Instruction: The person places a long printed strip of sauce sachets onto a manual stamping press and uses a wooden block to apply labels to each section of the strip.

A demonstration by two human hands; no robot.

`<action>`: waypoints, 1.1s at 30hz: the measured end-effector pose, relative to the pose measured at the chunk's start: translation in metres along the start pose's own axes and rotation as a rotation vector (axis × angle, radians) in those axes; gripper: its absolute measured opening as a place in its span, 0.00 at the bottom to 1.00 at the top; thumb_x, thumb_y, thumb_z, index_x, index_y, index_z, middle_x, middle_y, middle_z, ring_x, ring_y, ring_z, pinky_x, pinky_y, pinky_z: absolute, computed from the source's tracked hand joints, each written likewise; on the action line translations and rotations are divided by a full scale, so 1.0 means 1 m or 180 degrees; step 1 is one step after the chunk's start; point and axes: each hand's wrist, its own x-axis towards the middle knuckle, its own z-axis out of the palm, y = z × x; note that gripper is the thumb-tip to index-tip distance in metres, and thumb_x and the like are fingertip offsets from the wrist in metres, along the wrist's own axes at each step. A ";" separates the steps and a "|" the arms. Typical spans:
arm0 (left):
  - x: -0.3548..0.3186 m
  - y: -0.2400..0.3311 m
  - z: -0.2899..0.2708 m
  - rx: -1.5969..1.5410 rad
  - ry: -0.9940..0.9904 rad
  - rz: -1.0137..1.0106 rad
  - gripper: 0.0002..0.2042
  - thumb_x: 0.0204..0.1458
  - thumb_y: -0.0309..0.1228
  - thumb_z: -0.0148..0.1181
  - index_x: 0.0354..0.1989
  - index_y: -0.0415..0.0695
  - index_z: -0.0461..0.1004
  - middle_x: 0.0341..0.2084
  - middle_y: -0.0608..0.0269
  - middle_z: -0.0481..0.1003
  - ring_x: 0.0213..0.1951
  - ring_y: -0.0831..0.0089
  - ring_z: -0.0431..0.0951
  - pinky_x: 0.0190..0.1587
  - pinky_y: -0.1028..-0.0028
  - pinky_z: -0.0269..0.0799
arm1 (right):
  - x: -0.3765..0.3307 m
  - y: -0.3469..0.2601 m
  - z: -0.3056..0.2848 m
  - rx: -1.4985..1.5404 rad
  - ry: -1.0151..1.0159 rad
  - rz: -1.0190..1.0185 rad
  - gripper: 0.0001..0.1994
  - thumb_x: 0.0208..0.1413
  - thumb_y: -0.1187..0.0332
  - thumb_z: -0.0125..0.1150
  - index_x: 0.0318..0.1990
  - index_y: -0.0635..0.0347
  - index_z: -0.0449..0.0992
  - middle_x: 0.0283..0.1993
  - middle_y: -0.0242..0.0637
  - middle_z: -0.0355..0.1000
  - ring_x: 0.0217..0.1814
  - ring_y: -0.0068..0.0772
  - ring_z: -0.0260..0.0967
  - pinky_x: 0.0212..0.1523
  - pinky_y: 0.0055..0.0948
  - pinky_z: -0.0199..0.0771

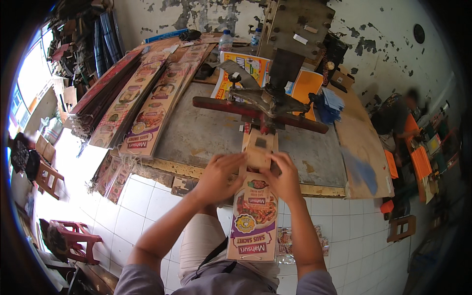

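Observation:
A long printed cardboard strip (pixel 254 221) in tan, purple and red runs from my lap up onto the metal worktable. Across it, under the front of a hand press (pixel 265 105) with a dark red crossbar, lies a light brown flat piece (pixel 259 156) with a small dark square on top. My left hand (pixel 220 178) is closed at the strip's left edge, fingertips by the brown piece. Opposite it, my right hand (pixel 285 178) closes on the right edge, its fingers bent over the side. The strip's far end is partly hidden beneath the brown piece and the press.
Stacks of similar long strips (pixel 152 110) lie on the table's left side. Behind the press are printed sheets (pixel 250 69) and a plastic bottle (pixel 225 41). Blue papers (pixel 330 104) sit to the right. A red stool (pixel 76 241) stands at left; another person (pixel 396 118) is at far right.

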 end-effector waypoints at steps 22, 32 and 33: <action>-0.145 -0.109 0.066 0.1856 0.1886 -0.0656 0.38 0.53 0.35 0.65 0.73 0.41 0.58 0.77 0.36 0.56 0.78 0.27 0.47 0.77 0.28 0.39 | -0.120 0.086 -0.034 -0.2121 0.1974 0.0397 0.24 0.74 0.57 0.57 0.68 0.63 0.73 0.77 0.50 0.59 0.84 0.59 0.49 0.79 0.65 0.48; -0.153 -0.137 0.075 0.2137 0.1902 -0.0438 0.39 0.48 0.34 0.68 0.69 0.43 0.57 0.75 0.35 0.54 0.78 0.27 0.46 0.75 0.25 0.39 | -0.147 0.138 0.055 -0.1974 0.2286 -0.0160 0.29 0.75 0.55 0.51 0.74 0.64 0.53 0.83 0.62 0.39 0.87 0.75 0.21 0.78 0.81 0.28; -0.154 -0.139 0.076 0.2151 0.1927 -0.0419 0.39 0.48 0.35 0.68 0.70 0.43 0.56 0.75 0.35 0.54 0.78 0.27 0.46 0.75 0.25 0.39 | -0.145 0.136 0.056 -0.2009 0.2301 -0.0188 0.30 0.74 0.56 0.52 0.74 0.64 0.53 0.83 0.62 0.38 0.87 0.75 0.21 0.77 0.81 0.28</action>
